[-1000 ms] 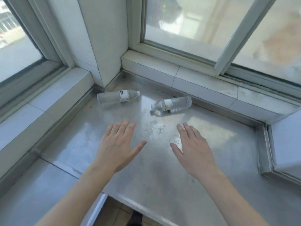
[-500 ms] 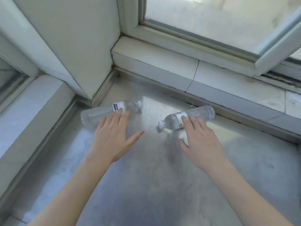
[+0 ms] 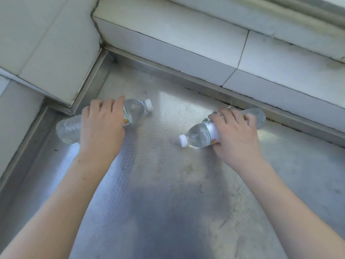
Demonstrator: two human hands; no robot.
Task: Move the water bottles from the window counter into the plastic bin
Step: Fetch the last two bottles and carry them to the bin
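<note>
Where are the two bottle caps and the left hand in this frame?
Left bottle's cap (image 3: 148, 104), head view, on the white cap's side.
Right bottle's cap (image 3: 183, 140), head view, on the white cap's end.
Left hand (image 3: 102, 128), head view, on its back.

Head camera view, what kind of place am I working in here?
Probably a kitchen or utility corner by a window: a steel counter, a white tiled ledge wrapping round it, and a window frame above.

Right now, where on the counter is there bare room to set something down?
The metal counter is bare between the forearms and toward the near edge. The back is crowded: left hand on the left bottle, right hand on the right bottle by the tiled ledge.
</note>
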